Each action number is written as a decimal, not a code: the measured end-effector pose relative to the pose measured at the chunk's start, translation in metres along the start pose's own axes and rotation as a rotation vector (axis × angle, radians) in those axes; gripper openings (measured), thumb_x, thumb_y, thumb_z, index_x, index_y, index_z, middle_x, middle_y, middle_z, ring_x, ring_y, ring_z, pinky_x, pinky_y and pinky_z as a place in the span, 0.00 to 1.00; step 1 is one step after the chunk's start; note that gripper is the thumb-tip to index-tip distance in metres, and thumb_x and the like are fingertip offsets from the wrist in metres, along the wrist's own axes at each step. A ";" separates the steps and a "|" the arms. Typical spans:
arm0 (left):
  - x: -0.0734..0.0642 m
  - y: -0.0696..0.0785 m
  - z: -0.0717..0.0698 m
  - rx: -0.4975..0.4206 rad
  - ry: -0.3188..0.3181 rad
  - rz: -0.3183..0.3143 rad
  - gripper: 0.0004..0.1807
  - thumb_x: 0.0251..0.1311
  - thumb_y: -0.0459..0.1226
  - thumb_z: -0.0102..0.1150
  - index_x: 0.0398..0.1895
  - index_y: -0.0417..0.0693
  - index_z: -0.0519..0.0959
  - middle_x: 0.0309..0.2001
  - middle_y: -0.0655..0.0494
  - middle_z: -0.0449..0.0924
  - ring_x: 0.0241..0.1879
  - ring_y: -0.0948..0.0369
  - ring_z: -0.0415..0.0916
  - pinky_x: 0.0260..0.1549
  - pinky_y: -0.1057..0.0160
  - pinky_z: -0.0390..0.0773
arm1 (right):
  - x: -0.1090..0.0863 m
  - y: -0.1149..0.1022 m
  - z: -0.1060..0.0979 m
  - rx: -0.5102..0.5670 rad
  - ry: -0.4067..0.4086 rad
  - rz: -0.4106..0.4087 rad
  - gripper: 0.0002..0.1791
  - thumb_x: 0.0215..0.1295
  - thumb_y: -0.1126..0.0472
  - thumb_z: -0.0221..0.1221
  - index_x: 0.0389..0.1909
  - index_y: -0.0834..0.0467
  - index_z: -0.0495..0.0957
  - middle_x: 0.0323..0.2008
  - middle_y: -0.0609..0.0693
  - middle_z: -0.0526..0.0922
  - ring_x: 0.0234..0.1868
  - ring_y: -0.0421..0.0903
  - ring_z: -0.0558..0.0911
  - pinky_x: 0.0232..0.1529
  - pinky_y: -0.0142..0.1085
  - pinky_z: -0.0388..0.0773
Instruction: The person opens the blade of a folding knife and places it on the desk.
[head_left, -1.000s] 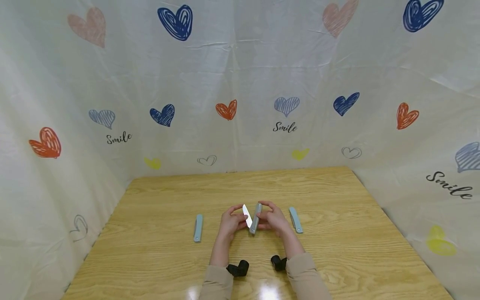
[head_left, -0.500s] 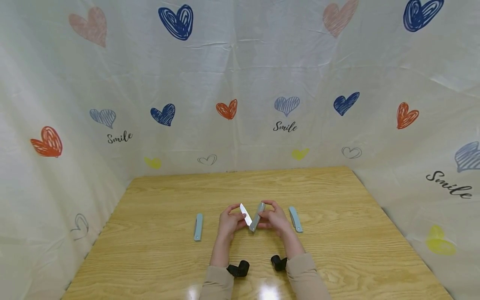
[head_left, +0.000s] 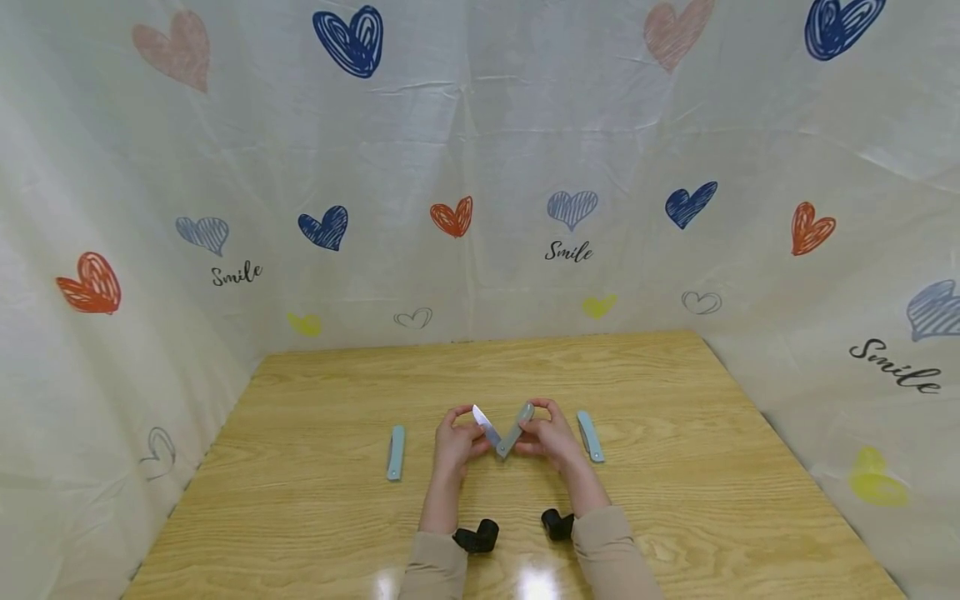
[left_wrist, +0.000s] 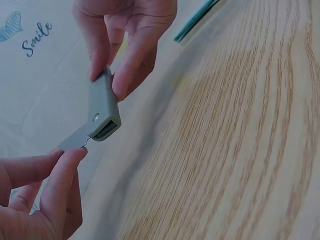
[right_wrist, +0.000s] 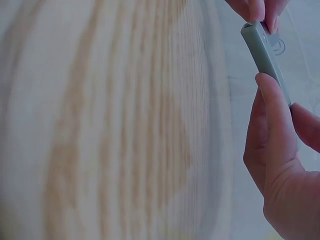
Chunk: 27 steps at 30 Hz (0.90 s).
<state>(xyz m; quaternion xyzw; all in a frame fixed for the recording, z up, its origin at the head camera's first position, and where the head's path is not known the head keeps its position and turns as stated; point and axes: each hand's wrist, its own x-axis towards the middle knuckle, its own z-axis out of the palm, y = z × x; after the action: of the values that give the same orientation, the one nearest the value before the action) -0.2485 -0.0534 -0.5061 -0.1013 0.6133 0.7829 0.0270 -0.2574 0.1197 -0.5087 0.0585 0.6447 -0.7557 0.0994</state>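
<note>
Between my two hands is a folding knife with a grey-green handle (head_left: 516,430) and a shiny blade (head_left: 483,422), spread in a V with the pivot toward me. My left hand (head_left: 454,443) pinches the blade between thumb and fingers. Close up in the left wrist view, those fingertips (left_wrist: 70,155) grip it near the pivot, and a slot shows in the handle's end. My right hand (head_left: 553,435) holds the handle, thumb on one side and fingers on the other, as the right wrist view also shows.
A light blue folded knife (head_left: 396,452) lies on the wooden table (head_left: 315,417) left of my hands. Another light blue folded knife (head_left: 591,436) lies to the right. Black wrist devices (head_left: 480,537) stick out at both cuffs. A heart-printed curtain (head_left: 510,158) hangs behind and beside the table.
The angle between blade and handle has widened. My left hand has drawn the blade slightly left while my right hand has tilted the handle to the right. The folded knives stay put.
</note>
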 end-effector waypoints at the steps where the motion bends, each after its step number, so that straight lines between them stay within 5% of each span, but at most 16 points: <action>1: 0.000 0.000 0.000 -0.005 0.005 -0.001 0.26 0.59 0.19 0.55 0.62 0.31 0.66 0.33 0.46 0.78 0.31 0.57 0.81 0.32 0.59 0.86 | 0.000 0.000 0.000 0.007 0.002 0.000 0.27 0.66 0.74 0.52 0.64 0.64 0.57 0.38 0.59 0.79 0.34 0.48 0.82 0.36 0.42 0.86; 27: 0.001 -0.005 0.006 -0.184 0.124 0.020 0.28 0.60 0.19 0.53 0.64 0.34 0.62 0.34 0.45 0.72 0.29 0.61 0.75 0.26 0.69 0.83 | 0.002 0.003 0.003 0.193 0.074 -0.020 0.29 0.70 0.74 0.48 0.67 0.65 0.49 0.44 0.61 0.71 0.38 0.45 0.81 0.46 0.46 0.84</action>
<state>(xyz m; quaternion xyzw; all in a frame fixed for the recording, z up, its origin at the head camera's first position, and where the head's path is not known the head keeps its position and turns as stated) -0.2498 -0.0464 -0.5101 -0.1453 0.5405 0.8282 -0.0283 -0.2582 0.1165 -0.5111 0.0893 0.5727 -0.8125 0.0617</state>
